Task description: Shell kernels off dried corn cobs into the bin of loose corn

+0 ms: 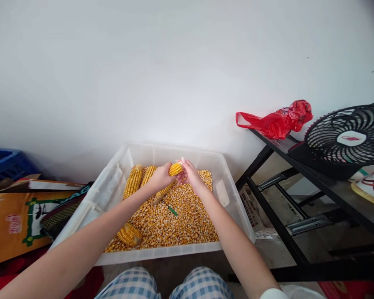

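Above the kernels, a yellow corn cob (175, 169) is held between my two hands. My left hand (163, 176) is wrapped round its near end. The fingers of my right hand (189, 176) close on the far end, partly hidden behind the cob. Loose corn kernels (180, 226) cover the floor of a translucent plastic bin (187, 248). Whole cobs (133, 181) lie along the bin's left side, and another cob (129, 234) rests in the near left corner. A thin green-handled tool (172, 210) lies on the kernels below my hands.
To the right stands a black-framed table (294, 166) carrying a red plastic bag (277, 122) and a black fan (350, 137). On the left are a cardboard box (9, 224) and a blue crate (12, 166). A white wall (174, 74) rises behind the bin.
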Action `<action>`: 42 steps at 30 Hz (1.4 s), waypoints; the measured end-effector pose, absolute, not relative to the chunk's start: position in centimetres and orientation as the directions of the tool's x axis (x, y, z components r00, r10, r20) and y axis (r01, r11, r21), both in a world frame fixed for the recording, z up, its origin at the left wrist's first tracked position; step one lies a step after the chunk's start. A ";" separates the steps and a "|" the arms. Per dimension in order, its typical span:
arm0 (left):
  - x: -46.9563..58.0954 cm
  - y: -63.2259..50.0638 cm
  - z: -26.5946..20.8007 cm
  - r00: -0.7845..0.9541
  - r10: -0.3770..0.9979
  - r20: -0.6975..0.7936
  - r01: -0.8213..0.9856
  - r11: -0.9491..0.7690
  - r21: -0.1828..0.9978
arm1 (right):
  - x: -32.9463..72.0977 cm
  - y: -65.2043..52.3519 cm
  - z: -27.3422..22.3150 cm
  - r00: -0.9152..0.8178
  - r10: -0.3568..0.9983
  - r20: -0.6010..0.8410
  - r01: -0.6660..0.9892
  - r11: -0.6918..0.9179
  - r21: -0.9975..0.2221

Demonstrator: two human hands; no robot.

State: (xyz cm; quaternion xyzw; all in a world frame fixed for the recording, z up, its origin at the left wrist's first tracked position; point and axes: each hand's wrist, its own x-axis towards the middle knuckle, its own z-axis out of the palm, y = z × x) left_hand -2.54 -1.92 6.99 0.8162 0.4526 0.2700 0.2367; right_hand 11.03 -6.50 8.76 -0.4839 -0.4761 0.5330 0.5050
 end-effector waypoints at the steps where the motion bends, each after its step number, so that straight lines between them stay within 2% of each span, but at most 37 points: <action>1: -2.4 -2.0 6.9 0.463 0.865 0.191 0.561 -0.453 0.693 | 10.9 -6.5 8.7 0.008 1.000 -0.015 -0.042 -0.014 -0.999; 4: -2.1 -2.3 6.8 0.540 0.840 0.056 0.405 -0.318 0.857 | 10.9 -6.4 8.6 0.076 0.997 0.034 0.007 0.034 -0.999; 6: -2.0 -2.5 6.8 0.541 0.841 0.018 0.389 -0.270 0.881 | 11.0 -6.2 8.4 0.127 0.991 0.044 -0.006 0.045 -0.999; 9: -2.0 -2.6 6.8 0.500 0.863 0.079 0.484 -0.354 0.800 | 11.4 -5.9 8.0 0.185 0.981 0.053 0.017 0.050 -0.999; 12: -1.9 -2.6 6.6 0.468 0.871 0.151 0.552 -0.421 0.720 | 11.6 -5.8 7.7 0.122 0.992 0.036 0.048 0.030 -0.998; 17: -2.3 -2.3 7.0 0.526 0.846 0.080 0.397 -0.328 0.857 | 12.0 -6.1 8.0 -0.082 0.993 0.090 -0.083 0.083 -0.993; 20: -2.3 -2.4 7.3 0.487 0.869 0.089 0.462 -0.343 0.818 | 12.0 -6.3 8.4 -0.130 0.990 0.062 -0.051 0.056 -0.997; 24: -2.0 -2.7 7.1 0.443 0.874 0.201 0.568 -0.446 0.692 | 11.3 -6.4 8.0 0.027 0.998 0.048 0.051 0.047 -0.998; 26: -1.9 -2.6 7.0 0.457 0.868 0.196 0.547 -0.448 0.707 | 11.0 -6.4 7.7 0.028 0.997 0.074 0.022 0.073 -0.997; 30: -2.3 -2.1 7.3 0.539 0.828 0.155 0.397 -0.412 0.820 | 11.6 -6.5 8.0 -0.119 0.985 0.127 -0.061 0.121 -0.991; 33: -2.5 -2.1 7.7 0.527 0.832 0.174 0.414 -0.430 0.802 | 12.2 -6.5 8.4 -0.208 0.975 0.077 -0.070 0.063 -0.996; 35: -2.5 -2.4 7.8 0.468 0.863 0.189 0.518 -0.441 0.733 | 12.1 -6.5 8.4 -0.181 0.983 0.016 -0.032 0.010 -0.999; 38: -2.1 -3.0 7.5 0.458 0.864 0.208 0.599 -0.473 0.646 | 11.4 -6.4 7.8 -0.001 1.000 0.011 0.050 0.011 -0.999; 40: -2.0 -3.1 7.3 0.496 0.841 0.217 0.566 -0.502 0.654 | 10.9 -6.3 7.4 0.053 0.997 0.059 0.059 0.056 -0.997; 42: -2.0 -2.9 7.3 0.504 0.839 0.205 0.522 -0.485 0.701 | 10.8 -6.3 7.3 0.019 0.994 0.108 0.034 0.108 -0.994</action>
